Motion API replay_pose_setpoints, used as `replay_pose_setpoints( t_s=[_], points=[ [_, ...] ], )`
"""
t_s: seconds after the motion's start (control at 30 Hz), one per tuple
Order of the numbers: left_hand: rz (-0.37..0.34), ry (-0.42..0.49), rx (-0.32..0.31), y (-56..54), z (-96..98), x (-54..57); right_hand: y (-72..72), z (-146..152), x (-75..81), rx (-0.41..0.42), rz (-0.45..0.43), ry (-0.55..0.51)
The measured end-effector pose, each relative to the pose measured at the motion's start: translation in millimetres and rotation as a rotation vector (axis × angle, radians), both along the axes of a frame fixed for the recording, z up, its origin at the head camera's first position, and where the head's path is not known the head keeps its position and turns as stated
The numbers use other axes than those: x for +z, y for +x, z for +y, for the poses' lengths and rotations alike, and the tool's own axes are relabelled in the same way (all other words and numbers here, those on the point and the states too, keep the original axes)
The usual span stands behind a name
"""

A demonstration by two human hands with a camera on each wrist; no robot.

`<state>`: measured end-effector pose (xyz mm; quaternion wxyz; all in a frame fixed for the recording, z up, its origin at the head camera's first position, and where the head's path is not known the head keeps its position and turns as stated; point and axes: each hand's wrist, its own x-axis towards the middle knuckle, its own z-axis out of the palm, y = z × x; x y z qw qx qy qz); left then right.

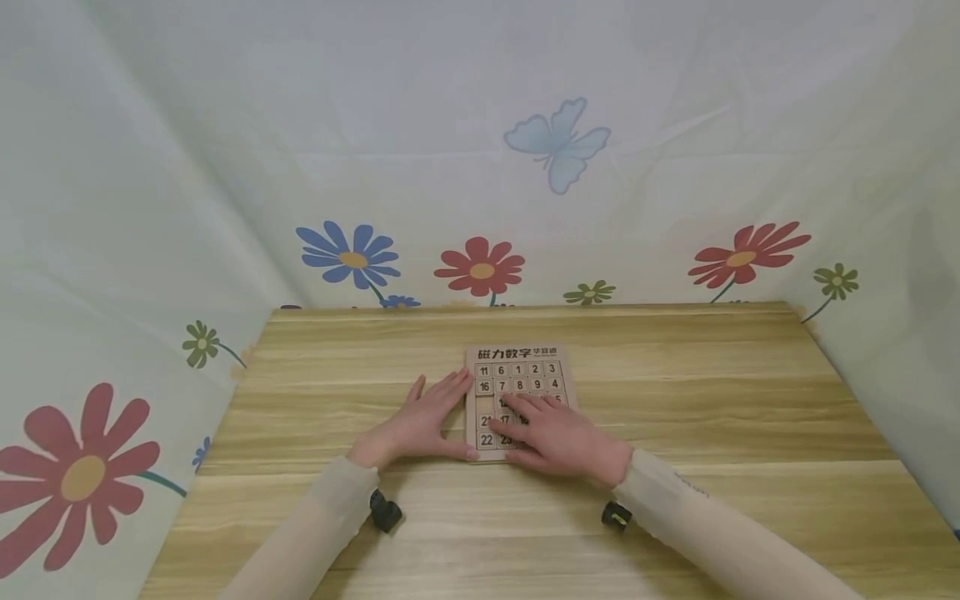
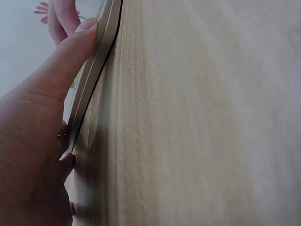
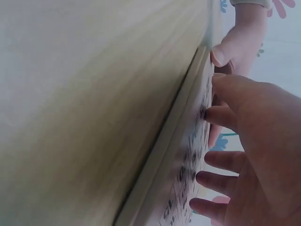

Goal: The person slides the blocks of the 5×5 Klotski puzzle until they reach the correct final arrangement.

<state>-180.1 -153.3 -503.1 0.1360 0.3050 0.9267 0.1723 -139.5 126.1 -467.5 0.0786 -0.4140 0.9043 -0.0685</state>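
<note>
A wooden sliding number puzzle (image 1: 567,379) lies flat, its rows of numbered tiles under a line of dark Chinese lettering. One bare slot (image 1: 485,403) shows at the left of the third row. My left hand (image 1: 420,423) braces the board's left side, fingers extended along it and thumb at the near left corner. In the left wrist view that thumb (image 2: 77,44) presses the board's edge (image 2: 96,61). My right hand (image 1: 558,437) spreads over the lower right tiles, hiding several, with fingertips on the faces. In the right wrist view its fingers (image 3: 221,182) reach onto the tiles.
The puzzle sits on a wood-grain table (image 1: 675,375). Behind and beside the table hangs a pale cloth with printed flowers and a butterfly (image 1: 561,146). A small dark device is worn at each wrist, under the light sleeves (image 1: 705,508).
</note>
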Motion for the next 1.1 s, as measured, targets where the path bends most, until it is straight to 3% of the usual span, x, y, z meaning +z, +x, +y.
replay_pose_setpoints(
  t_s=[0.17,0.57,0.83,1.1],
  points=[
    [-0.006,0.006,0.001,-0.2,-0.6,0.3,-12.5,1.0,0.5,0.014,0.005,-0.035],
    [0.002,0.003,-0.006,0.6,-0.2,4.7,-44.1,-2.0,0.5,-0.038,0.016,-0.016],
    [-0.003,0.008,-0.004,1.9,1.8,4.9,-45.1,-5.8,3.5,-0.046,0.002,0.032],
    [-0.006,0.006,0.000,1.6,0.8,4.0,-37.9,-5.4,3.0,-0.076,-0.019,0.011]
  ],
)
